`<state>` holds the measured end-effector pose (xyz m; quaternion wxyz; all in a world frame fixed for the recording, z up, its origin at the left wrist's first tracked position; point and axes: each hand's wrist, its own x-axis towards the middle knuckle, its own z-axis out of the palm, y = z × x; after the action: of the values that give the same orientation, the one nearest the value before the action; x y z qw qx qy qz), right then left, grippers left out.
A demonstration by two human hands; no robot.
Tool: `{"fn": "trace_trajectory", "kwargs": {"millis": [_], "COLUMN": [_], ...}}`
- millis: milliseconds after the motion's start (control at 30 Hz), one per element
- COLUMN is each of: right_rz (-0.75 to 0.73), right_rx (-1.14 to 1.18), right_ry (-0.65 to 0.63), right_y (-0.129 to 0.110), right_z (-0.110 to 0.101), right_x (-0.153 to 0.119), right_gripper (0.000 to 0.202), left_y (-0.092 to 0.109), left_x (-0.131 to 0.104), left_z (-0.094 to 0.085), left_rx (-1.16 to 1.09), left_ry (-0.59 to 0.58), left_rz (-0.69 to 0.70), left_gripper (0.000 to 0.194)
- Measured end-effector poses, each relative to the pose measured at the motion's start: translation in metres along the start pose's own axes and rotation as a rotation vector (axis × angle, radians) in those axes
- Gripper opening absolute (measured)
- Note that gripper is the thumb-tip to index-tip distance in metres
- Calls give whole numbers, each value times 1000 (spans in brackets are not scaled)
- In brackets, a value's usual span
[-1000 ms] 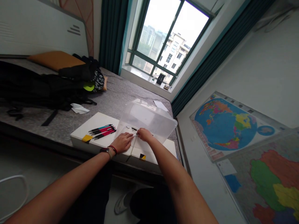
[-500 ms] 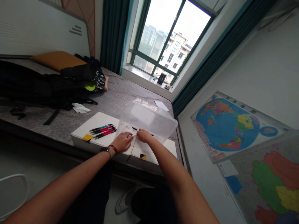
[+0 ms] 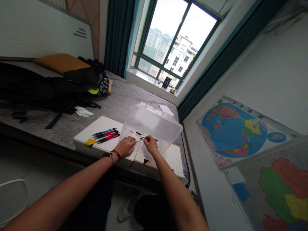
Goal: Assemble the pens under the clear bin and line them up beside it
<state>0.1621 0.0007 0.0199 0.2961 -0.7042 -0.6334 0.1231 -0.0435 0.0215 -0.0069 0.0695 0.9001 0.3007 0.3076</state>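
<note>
My right hand point(image 3: 151, 145) pinches a small teal part point(image 3: 143, 137), which looks like a piece of a pen. Just to its left, my left hand point(image 3: 127, 147) rests low over the white boxes, fingers drawn together; a thin pale piece shows by its fingertips, too small to name. Beyond both hands a clear plastic bin point(image 3: 149, 120) lies tipped, its hollow side toward me. Small dark and clear parts point(image 3: 138, 133) are scattered in its mouth. Several pens point(image 3: 107, 134), teal, red and black, lie in a row left of my left hand.
Two white boxes point(image 3: 84, 133) form the work surface on a grey marbled bed or table top point(image 3: 117, 96). Crumpled tissue point(image 3: 83, 111) and a black bag point(image 3: 43, 89) lie to the left. A white paper point(image 3: 166, 109) lies behind the bin. Wall maps point(image 3: 233, 128) hang at right.
My right hand has shifted slightly right and away from my left hand, and the teal part now shows at its fingertips. My left hand has barely moved.
</note>
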Motion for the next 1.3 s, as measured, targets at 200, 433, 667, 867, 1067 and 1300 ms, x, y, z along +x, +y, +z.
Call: {"fn": "trace_trajectory", "kwargs": {"millis": [200,433,667,867,1067,1300], "right_rz": [-32,-124,-69,-20,55,23], "right_rx": [93,55,93,95,89,99], "right_ry": [226,268,307,305,295,287], "right_y": [14,4,8,9,8,10], "right_z": [22,31,28,27,24,26], "right_x": [-33,-47,-49,-49,-51,-50], "right_gripper": [25,23,15,13,13,15], "left_y": [-1,-1,4,2,3,8], "left_x": [-1,-1,3,6,7,7], "left_z": [3,6,2,9,9,5], "left_rx": [7,16,46,83,70,62], "left_ry": [5,-15,-51,-12,-27,-18], "left_rz": [0,31,-3,-48,-51,-42], "left_gripper": [30,30,25,33,18,17]}}
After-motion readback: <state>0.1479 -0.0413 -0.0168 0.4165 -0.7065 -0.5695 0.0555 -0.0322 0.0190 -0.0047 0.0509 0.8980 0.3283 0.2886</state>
